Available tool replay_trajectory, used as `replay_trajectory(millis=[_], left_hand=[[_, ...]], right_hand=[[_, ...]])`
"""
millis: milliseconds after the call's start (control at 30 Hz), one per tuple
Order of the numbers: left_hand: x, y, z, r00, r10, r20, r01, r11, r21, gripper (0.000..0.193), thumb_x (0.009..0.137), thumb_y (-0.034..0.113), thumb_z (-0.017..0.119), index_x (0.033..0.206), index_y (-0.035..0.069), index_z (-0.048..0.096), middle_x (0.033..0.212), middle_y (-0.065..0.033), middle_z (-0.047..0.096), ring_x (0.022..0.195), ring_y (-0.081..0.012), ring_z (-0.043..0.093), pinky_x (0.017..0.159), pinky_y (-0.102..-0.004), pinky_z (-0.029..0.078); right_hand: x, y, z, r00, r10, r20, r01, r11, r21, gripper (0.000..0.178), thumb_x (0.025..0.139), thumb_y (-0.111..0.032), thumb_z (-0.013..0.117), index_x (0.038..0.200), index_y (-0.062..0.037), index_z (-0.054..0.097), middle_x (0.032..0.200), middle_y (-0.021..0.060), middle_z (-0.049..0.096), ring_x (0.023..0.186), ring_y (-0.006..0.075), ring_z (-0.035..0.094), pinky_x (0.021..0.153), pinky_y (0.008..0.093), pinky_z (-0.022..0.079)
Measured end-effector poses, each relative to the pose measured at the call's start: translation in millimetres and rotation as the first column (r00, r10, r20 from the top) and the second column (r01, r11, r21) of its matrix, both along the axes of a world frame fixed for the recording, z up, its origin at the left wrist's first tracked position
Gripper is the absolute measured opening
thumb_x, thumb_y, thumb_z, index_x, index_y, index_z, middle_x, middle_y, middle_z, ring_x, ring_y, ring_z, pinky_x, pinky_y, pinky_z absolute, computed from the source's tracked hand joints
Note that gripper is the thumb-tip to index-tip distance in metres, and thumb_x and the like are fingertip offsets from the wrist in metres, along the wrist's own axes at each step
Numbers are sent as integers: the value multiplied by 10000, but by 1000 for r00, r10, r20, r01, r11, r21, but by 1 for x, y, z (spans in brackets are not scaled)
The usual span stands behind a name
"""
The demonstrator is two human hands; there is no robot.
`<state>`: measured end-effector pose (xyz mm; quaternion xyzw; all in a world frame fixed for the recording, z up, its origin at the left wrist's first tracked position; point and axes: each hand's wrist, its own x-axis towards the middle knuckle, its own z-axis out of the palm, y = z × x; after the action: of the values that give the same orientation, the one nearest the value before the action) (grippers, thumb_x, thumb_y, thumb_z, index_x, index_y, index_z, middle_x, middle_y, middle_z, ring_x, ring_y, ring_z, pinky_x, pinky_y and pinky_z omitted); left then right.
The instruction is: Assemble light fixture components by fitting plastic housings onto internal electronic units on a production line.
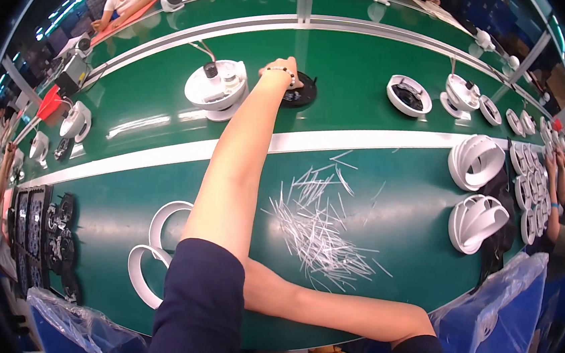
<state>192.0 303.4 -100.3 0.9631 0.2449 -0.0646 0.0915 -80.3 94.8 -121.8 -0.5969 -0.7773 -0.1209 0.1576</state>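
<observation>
My left arm reaches far across the bench, and my left hand (281, 70), with a beaded bracelet at the wrist, is closed at the left edge of a flat black disc (308, 93). Its fingertips are mostly hidden. Just left of it stands a white round housing (226, 89) with a black part and a cable rising from it. My right forearm crosses leftward beneath my left arm, which hides my right hand. Two white rings (134, 272) lie beside my left arm. A pile of thin white strips (318, 233) lies right of it.
White bowl-like housings (425, 107) line the green strip at right. Stacked white rings (459, 166) stand at the right; black trays (29, 235) with black parts are at left. Lined blue bins (504, 330) flank the bench's near edge. Other people work around it.
</observation>
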Motion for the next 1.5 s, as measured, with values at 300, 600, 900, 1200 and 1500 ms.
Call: replay_trajectory(millis=[300,600,900,1200,1500], left_hand=[[-65,-29,18,714,-248,655,335,942,-9,219,638,158,630,823,43,605,805,-166,594,792,-311,569,721,-375,454],[-260,-35,97,143,-20,990,215,977,-12,116,677,50,556,777,-8,554,721,-176,569,654,-314,569,582,-342,458],[-353,-27,80,322,678,661,511,463,-724,240,842,49,444,1069,0,382,888,-98,575,714,-120,584,584,-240,509],[-349,-37,58,313,742,593,627,307,-716,282,840,6,402,1105,-1,309,1027,-131,494,895,-160,538,715,-269,488],[-346,-32,54,302,772,559,633,276,-723,281,832,3,401,1105,0,333,1080,-134,475,975,-207,507,804,-336,456]], right_hand=[[16,39,-5,985,105,-137,-104,994,19,62,644,-94,502,610,-66,545,611,43,446,608,185,513,954,485,266],[-29,20,26,907,-237,-347,167,961,-221,149,662,-106,602,721,-12,503,666,125,490,587,317,535,518,411,438],[5,10,39,882,-409,-234,284,858,-428,1067,417,-365,787,1270,-48,229,1319,210,171,1215,415,147,943,596,139],[12,14,37,778,-557,-290,428,808,-404,1197,382,-456,781,1293,-13,143,1285,258,190,1179,400,216,951,563,155],[34,45,25,835,-424,-350,272,872,-408,1115,406,-399,770,1281,-22,192,1283,205,259,1194,389,216,949,532,201]])
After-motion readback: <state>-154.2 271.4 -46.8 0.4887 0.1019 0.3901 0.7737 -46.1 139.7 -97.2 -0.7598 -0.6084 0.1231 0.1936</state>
